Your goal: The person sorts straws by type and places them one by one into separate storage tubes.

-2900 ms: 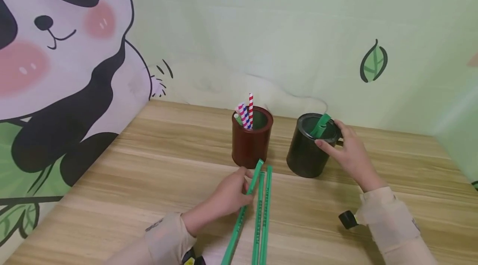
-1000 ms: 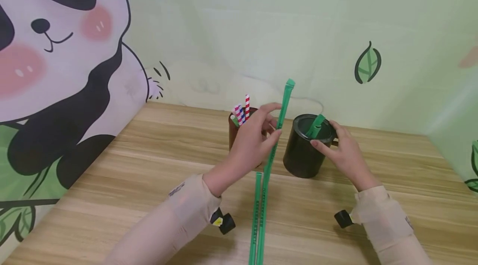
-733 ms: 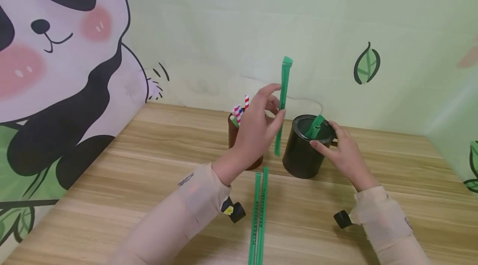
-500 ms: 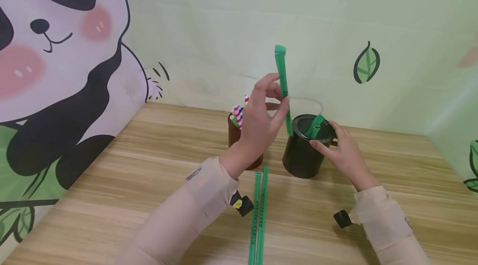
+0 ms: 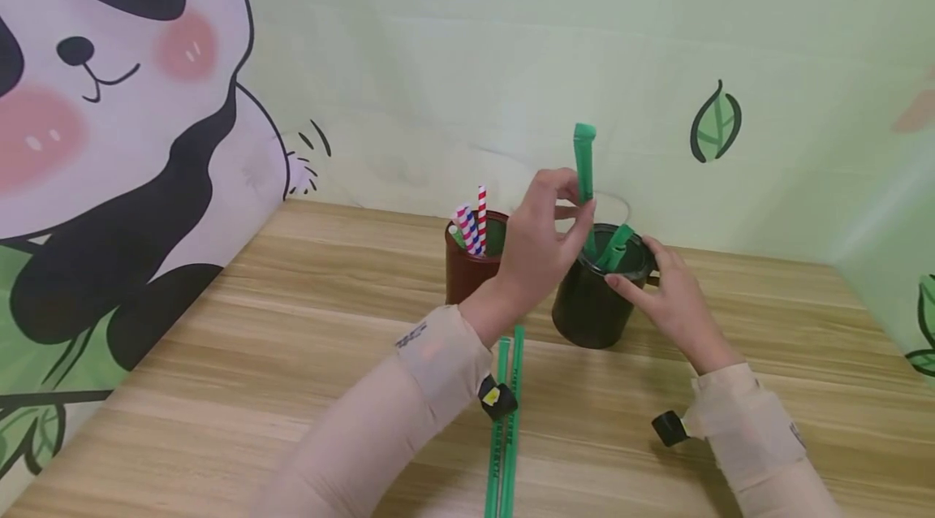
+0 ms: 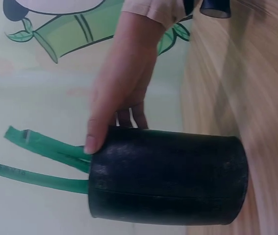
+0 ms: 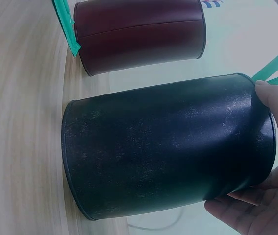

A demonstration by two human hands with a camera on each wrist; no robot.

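Observation:
My left hand (image 5: 544,238) pinches a long green wrapped straw (image 5: 584,169) upright, its lower end inside the black cup (image 5: 592,307). Another green straw (image 5: 616,248) leans in that cup. My right hand (image 5: 668,299) grips the black cup's rim and side, thumb on the near edge. In the left wrist view the black cup (image 6: 165,178) shows both green straws (image 6: 40,161) sticking out, with the right hand (image 6: 121,93) on its rim. The right wrist view shows the black cup (image 7: 163,147) up close with the right hand's fingers (image 7: 271,122) on it.
A brown cup (image 5: 471,262) with red-white and blue-white striped straws (image 5: 475,226) stands left of the black cup. Two green straws (image 5: 506,420) lie side by side on the wooden table (image 5: 219,356). Panda and leaf walls enclose the left, back and right.
My left hand lifted one green straw off the table, swung it upright and rightward, then lowered its end into the black cup. The right hand kept holding the cup.

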